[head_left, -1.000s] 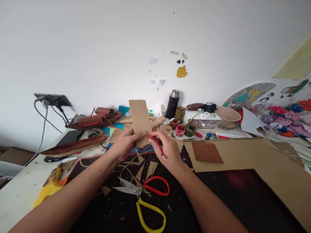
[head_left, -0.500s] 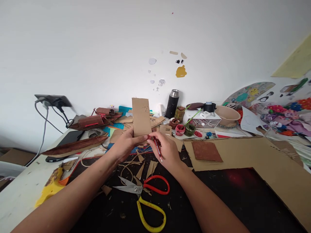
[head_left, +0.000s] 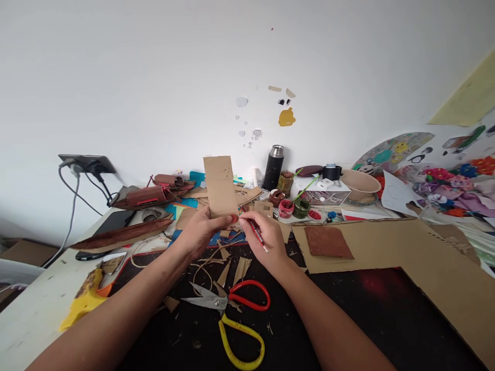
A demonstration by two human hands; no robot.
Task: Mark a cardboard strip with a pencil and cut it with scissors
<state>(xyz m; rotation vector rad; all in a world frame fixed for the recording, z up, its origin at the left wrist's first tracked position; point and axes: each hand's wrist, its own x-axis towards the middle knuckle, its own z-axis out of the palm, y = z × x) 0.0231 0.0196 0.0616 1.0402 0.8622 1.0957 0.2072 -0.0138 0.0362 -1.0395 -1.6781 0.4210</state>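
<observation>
So far a tall rectangular strip of brown cardboard, already cut free, is held upright above the black mat, pinched at its lower edge by the left hand, while a red pencil is pinched in the right hand beside that edge; marking seems barely begun, and the red-and-yellow-handled scissors lie unused

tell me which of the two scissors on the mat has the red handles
The red-handled scissors lie nearer the hands, blades pointing left, just below the right hand. The yellow-handled scissors lie closer to the camera.
</observation>
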